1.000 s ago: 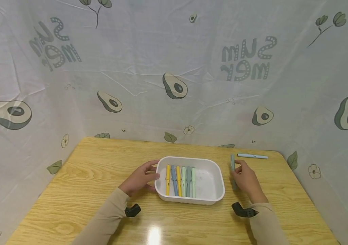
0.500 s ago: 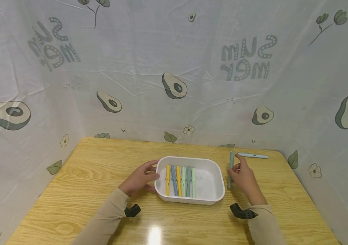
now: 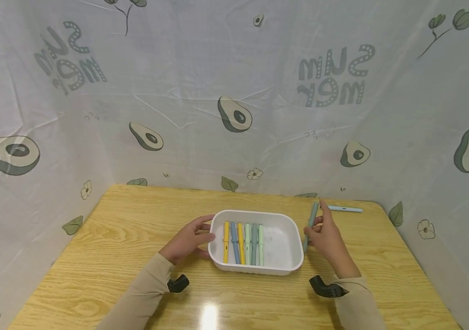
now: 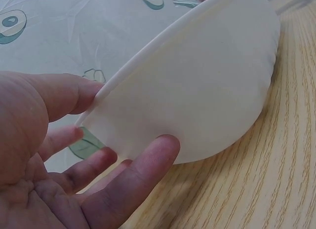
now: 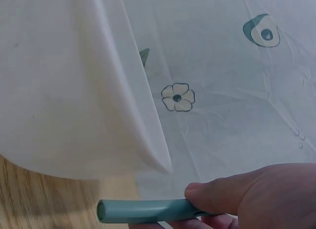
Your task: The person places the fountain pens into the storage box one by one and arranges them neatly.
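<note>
A white plastic tray [image 3: 280, 247] stands mid-table, with a row of several capped pens in its left half: yellow, blue, pale green and grey-green. My left hand [image 3: 188, 239] holds the tray's left end, thumb at the rim and fingers against the outer wall, as the left wrist view shows. Just beyond the tray's right side, my right hand [image 3: 328, 236] pinches a grey-green pen [image 3: 313, 213] between thumb and fingers. The pen leans, top end away from me, its lower end beside the tray wall. In the right wrist view one end of this pen [image 5: 143, 210] sticks out.
A light blue pen [image 3: 344, 209] lies crosswise near the back right edge of the wooden table [image 3: 151, 206], just past my right fingertips. A white patterned cloth [image 3: 184, 151] hangs behind and at both sides.
My right hand has brought the grey-green pen slightly left, closer to the tray, and its top now tips to the right. The left hand and tray have stayed put.
</note>
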Tool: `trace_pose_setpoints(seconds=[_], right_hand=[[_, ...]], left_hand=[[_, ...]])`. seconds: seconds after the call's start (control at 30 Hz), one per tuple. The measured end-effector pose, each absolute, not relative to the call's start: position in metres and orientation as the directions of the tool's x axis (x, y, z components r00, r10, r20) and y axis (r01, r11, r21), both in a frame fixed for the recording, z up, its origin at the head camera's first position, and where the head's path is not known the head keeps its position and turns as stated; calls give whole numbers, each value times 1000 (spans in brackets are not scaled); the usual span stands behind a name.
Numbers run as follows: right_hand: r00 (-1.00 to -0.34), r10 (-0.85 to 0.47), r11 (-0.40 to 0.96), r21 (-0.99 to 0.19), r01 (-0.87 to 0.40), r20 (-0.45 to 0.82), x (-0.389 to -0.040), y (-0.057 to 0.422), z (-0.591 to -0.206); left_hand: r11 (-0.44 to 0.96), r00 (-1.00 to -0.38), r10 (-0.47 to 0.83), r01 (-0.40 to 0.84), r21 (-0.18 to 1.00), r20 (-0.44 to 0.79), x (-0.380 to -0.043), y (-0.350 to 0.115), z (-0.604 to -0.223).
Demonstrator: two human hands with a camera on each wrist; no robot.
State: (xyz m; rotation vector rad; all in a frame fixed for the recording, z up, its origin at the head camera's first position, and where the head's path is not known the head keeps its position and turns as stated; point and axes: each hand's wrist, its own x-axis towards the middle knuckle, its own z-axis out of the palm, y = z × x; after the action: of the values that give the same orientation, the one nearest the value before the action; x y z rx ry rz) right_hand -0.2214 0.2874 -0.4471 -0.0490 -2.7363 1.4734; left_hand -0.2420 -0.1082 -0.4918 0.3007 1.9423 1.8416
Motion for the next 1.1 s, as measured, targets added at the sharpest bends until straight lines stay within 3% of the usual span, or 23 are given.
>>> trace_pose_setpoints(seconds=[0.8,1.1], right_hand=[[-966,78,567,-808,-159,245,-213,279,-428],[-974,49,511,-843,-166,221,-209,270,-425]], left_hand=[[101,-881,439,-149,984,-179,-240,-107,-489],[100,-879,442,-150,984,-179,-239,-107,-487]])
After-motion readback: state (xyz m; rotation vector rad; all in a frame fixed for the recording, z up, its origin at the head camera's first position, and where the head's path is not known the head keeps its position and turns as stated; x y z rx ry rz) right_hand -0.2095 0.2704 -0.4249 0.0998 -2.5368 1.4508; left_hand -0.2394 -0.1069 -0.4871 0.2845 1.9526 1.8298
